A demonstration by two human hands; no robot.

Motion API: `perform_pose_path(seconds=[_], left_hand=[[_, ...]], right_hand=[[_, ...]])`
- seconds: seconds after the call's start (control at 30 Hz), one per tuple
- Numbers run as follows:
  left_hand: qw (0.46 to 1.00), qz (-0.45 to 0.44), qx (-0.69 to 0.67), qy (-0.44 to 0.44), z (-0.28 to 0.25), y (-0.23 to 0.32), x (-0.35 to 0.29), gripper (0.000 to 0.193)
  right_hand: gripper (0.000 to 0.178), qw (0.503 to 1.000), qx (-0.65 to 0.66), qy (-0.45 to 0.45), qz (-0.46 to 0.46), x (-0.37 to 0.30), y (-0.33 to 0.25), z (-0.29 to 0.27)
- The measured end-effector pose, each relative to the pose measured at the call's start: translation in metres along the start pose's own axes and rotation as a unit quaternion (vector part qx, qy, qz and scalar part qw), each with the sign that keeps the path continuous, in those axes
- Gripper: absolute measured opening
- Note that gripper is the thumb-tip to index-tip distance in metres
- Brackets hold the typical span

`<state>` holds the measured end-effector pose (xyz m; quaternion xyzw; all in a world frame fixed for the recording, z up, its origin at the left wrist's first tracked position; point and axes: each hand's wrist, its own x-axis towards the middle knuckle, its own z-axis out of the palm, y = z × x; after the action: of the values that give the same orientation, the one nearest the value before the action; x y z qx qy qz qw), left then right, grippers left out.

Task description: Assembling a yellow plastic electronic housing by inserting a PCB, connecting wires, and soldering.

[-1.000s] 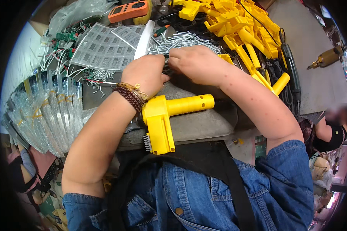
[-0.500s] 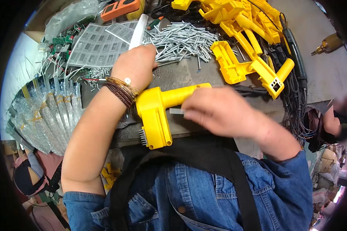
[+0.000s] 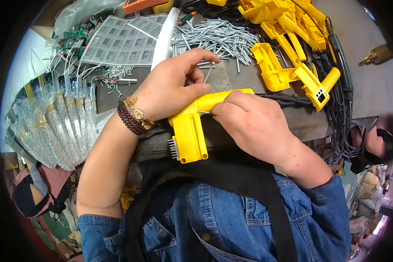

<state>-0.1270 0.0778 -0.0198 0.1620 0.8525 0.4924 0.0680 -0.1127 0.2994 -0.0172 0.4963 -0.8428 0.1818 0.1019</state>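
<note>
Left of frame: clear plastic bags [image 3: 52, 126] stacked along bench edge. Centre: left hand [image 3: 170, 89] grips yellow tool housing [image 3: 196, 126] by its handle, one loose screw [image 3: 208, 72] pinched in fingertips. Right hand [image 3: 253, 124] presses a metal pin [image 3: 204, 112] into housing. Upper centre: screw pile [image 3: 218, 37]. Upper right: more yellow housings [image 3: 288, 48].

Rolled denim sleeves [image 3: 323, 205], beaded bracelets [image 3: 133, 118], black apron [image 3: 231, 174]

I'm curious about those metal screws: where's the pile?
The loose screw pile lies at the top centre of the head view, beyond the left hand, left of the yellow housings.
</note>
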Motion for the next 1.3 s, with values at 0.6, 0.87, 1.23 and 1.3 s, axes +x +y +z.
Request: perform_pose_path(seconds=[0.6, 0.87, 1.23, 1.3], left_hand=[[0.965, 0.151, 0.204, 0.058, 0.017, -0.01, -0.004, 0.028], [0.973, 0.098, 0.21, 0.015, 0.011, -0.012, -0.005, 0.021], [0.967, 0.092, 0.227, 0.067, 0.018, -0.009, -0.008, 0.017], [0.963, 0.087, 0.249, 0.059, 0.016, -0.008, -0.009, 0.016]], right_hand=[[0.02, 0.997, 0.004, 0.031, -0.076, 0.019, 0.006, 0.019], [0.012, 0.986, 0.146, 0.068, -0.033, 0.123, 0.043, -0.013], [0.036, 0.948, -0.143, -0.239, -0.155, 0.236, 0.009, 0.086], [0.031, 0.946, -0.189, -0.195, -0.179, 0.233, 0.011, 0.087]])
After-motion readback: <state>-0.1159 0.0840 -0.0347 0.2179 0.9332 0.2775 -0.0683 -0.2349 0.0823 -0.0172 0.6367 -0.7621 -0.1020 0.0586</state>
